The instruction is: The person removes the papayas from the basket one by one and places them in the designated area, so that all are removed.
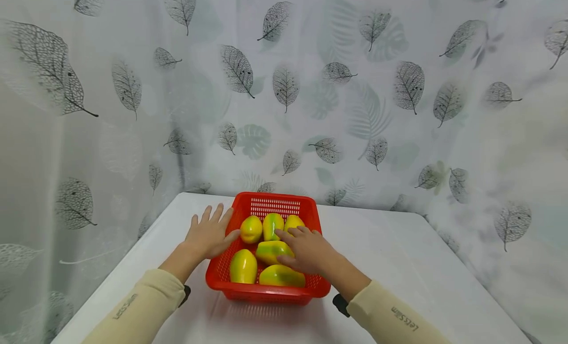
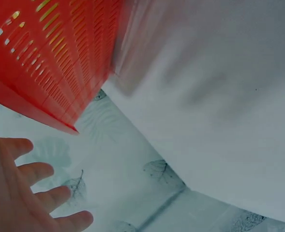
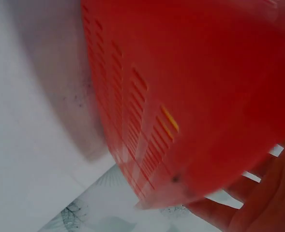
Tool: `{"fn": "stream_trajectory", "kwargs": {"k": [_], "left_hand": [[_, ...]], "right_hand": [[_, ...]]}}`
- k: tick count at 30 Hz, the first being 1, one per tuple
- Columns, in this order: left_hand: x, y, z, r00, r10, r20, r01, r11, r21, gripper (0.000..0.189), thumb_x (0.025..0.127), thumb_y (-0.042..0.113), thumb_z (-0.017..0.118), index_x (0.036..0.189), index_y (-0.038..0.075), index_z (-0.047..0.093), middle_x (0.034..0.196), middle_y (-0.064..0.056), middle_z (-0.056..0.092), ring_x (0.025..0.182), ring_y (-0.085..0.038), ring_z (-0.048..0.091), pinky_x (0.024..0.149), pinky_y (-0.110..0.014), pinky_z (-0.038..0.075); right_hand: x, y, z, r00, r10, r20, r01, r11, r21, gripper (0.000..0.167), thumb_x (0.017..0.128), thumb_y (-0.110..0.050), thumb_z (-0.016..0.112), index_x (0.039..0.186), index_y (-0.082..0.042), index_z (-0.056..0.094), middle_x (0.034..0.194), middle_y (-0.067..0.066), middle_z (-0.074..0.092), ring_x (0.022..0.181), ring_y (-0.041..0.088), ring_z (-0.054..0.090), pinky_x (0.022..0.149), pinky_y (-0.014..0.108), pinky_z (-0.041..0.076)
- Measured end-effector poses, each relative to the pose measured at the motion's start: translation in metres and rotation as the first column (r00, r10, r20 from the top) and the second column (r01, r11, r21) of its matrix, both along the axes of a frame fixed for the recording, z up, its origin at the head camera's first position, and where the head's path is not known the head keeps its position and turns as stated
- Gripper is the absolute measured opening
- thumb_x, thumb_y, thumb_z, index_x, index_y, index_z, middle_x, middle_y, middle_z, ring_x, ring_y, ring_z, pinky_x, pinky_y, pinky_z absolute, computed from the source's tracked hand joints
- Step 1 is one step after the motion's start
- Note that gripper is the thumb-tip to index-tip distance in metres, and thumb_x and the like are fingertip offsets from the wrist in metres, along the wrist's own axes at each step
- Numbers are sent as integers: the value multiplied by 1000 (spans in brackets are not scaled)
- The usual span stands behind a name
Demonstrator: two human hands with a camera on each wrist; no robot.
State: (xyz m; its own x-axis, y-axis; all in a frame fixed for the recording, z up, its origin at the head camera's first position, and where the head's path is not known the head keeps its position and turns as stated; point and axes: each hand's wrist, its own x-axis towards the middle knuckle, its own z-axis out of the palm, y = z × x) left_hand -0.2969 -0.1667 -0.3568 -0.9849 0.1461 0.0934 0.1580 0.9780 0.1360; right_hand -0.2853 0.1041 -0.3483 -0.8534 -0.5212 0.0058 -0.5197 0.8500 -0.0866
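Gripping nothing, the left hand [image 1: 209,236] and right hand [image 1: 307,251] extend loose fingers at a red basket [image 1: 262,288], six yellow-green fruits [image 1: 243,267] already inside.

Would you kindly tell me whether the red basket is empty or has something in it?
The red basket is not empty: the head view shows at least six yellow-green fruits lying inside it.

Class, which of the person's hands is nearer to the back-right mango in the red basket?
Right. The right hand overlaps that mango in the head view, contact unclear; the left hand is farther, at the left side of the red basket.
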Motion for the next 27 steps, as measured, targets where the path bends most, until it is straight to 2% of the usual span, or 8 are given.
{"fn": "stream_trajectory", "kwargs": {"k": [5, 13, 18, 22, 27], "left_hand": [[0, 0, -6, 1000, 5, 22, -5, 1000, 31, 74, 103, 47, 49, 162, 7, 30, 168, -26, 22, 154, -53, 18, 121, -75, 16], [1, 1, -18, 999, 15, 46, -17, 999, 50, 75, 102, 47, 50, 163, 7, 29, 167, -28, 24, 152, -54, 20, 120, -76, 18], [-1, -1, -27, 996, 34, 81, -44, 991, 129, 75, 103, 48, 48, 163, 7, 28, 166, -31, 23, 150, -57, 21, 118, -77, 20], [-2, -3, -31, 992, 41, 118, -67, 972, 227, 74, 103, 47, 48, 163, 8, 27, 164, -34, 25, 148, -58, 26, 116, -77, 26], [-3, -7, -37, 988, 37, 150, -85, 941, 328, 74, 102, 42, 50, 164, 11, 24, 159, -35, 33, 140, -58, 40, 106, -72, 43]], "right_hand": [[5, -5, -2, 998, 1, 60, -1, 1000, 10, 64, 92, -51, 69, 150, -27, 55, 141, 7, 65, 130, 30, 61, 99, 53, 58], [9, -9, -9, 994, 30, 109, -34, 999, 33, 49, 91, -48, 72, 133, -24, 69, 120, -2, 73, 112, 18, 66, 98, 45, 59], [10, -11, -17, 986, 34, 162, -36, 999, 12, 46, 90, -48, 73, 131, -26, 70, 105, -8, 71, 99, 12, 64, 98, 42, 58], [9, -9, -21, 972, 30, 232, -19, 999, -50, 48, 90, -48, 73, 132, -26, 69, 104, -11, 70, 96, 10, 61, 99, 43, 57], [3, -6, -25, 952, 50, 303, -15, 993, -116, 50, 87, -43, 78, 134, -27, 68, 114, -11, 70, 105, 12, 60, 104, 46, 54]]}}
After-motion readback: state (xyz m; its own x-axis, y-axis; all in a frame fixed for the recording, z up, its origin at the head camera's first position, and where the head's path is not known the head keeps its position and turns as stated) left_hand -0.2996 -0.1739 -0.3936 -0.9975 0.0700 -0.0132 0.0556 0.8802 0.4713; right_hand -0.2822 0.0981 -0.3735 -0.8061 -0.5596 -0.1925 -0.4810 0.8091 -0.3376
